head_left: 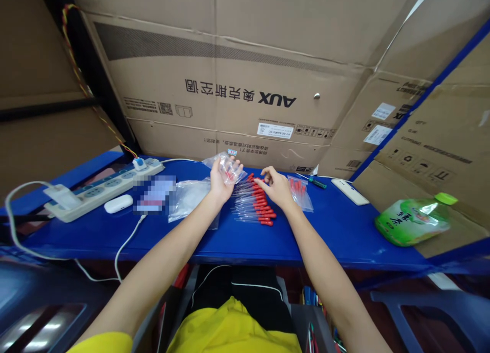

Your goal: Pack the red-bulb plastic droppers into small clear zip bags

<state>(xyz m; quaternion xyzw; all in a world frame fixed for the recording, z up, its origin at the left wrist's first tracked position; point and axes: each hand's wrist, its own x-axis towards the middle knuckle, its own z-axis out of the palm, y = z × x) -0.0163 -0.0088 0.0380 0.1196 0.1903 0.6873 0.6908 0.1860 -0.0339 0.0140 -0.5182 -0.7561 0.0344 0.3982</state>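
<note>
My left hand [224, 183] is closed on a small clear plastic bag [229, 170] with a blue-edged label at its top; a bit of red shows through the plastic. My right hand [276, 188] is over the upper end of a row of clear plastic droppers [250, 202] with red bulbs. Its fingers are bent, and thumb and index finger are closed around a red dropper bulb at the row's top. Right of that hand lies a clear bag [301, 192] with several red-bulbed droppers inside. Under my left forearm lies a stack of clear bags [187, 199].
A power strip [111, 184] with plugs, a white earphone case [118, 204] and a blurred-out phone [156, 194] lie on the left. To the right are a screwdriver [317, 181], a white phone [349, 191] and a green bottle [411, 220] on its side. Cardboard [237, 57] walls the blue table [337, 241].
</note>
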